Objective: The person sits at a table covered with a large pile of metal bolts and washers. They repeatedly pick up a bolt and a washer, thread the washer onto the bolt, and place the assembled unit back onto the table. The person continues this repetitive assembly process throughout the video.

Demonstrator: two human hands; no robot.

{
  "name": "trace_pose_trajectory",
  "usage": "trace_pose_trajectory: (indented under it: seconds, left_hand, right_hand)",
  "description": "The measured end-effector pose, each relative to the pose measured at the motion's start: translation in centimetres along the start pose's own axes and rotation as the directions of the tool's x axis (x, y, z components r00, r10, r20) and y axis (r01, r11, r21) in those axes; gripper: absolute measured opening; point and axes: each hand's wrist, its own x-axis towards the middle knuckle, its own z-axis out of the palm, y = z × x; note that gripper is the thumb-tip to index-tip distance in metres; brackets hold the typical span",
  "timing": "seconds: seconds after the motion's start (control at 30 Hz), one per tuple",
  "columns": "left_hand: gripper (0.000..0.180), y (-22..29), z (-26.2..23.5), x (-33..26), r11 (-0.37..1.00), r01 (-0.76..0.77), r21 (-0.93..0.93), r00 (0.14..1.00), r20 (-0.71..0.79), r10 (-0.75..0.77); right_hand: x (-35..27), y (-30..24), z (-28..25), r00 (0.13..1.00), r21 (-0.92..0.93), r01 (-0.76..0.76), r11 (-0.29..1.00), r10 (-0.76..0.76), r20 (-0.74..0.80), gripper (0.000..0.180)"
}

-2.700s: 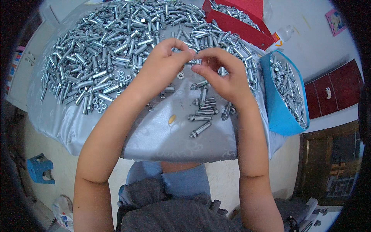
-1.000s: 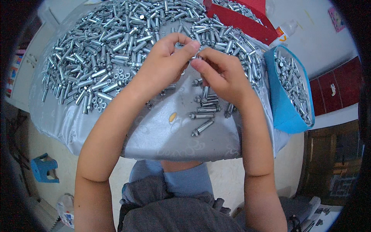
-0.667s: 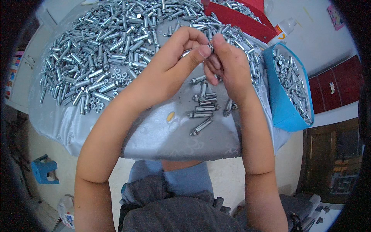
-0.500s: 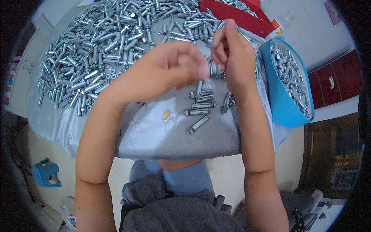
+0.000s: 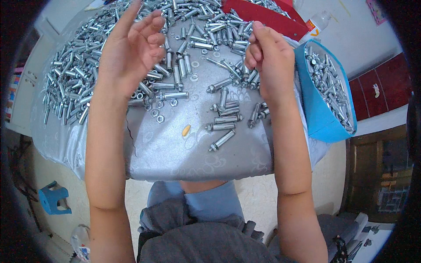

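Observation:
My left hand (image 5: pixel 131 52) is raised with its fingers spread and holds nothing; it hovers over a big heap of silver sleeve bolts (image 5: pixel 70 74). My right hand (image 5: pixel 269 61) is closed, its fingertips pinched on a bolt that the fingers mostly hide. Below and between the hands lies a small group of assembled bolts (image 5: pixel 226 118) on the grey table cover (image 5: pixel 175 153). Loose nuts and washers (image 5: pixel 158 114) lie under my left wrist.
A blue bin (image 5: pixel 318 109) filled with bolts stands at the table's right edge, beside my right forearm. A red tray (image 5: pixel 263 17) with more bolts lies at the back, with a plastic bottle (image 5: pixel 320 19) behind it. A small yellow piece (image 5: pixel 187 130) lies on the cover. A blue stool (image 5: pixel 52 199) stands on the floor at lower left.
The two hands, joined on one bolt before, have come apart. My left hand has opened and moved left and up; my right hand has moved right with its fingers still closed.

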Motion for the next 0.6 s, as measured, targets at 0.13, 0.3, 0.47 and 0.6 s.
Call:
trace_pose_trajectory:
  seconds: [0.13, 0.3, 0.47, 0.6]
  left_hand:
    - [0.012, -0.3, 0.8, -1.0, 0.309, -0.293, 0.905, 0.952, 0.244, 0.185]
    - [0.016, -0.6, 0.5, -2.0, 0.116, -0.211, 0.971, 0.941, 0.233, -0.245]
    - [0.022, -0.7, -0.3, -2.0, -0.006, -0.167, 0.986, 0.933, 0.156, -0.325]
    - [0.022, -0.7, -0.5, -1.9, 0.034, -0.163, 0.986, 0.923, 0.165, -0.349]
  right_hand:
    - [-0.1, -0.2, 0.1, 1.000, -0.016, 0.000, 1.000, 0.000, 0.013, 0.025]
    - [0.2, 0.4, -0.3, 1.000, -0.086, 0.011, 0.996, -0.011, -0.003, 0.026]
    - [0.3, 0.6, -0.2, 0.999, -0.093, 0.040, 0.995, -0.042, -0.024, 0.027]
    - [0.6, 1.3, -0.4, 0.994, -0.299, 0.075, 0.951, -0.096, -0.053, 0.028]
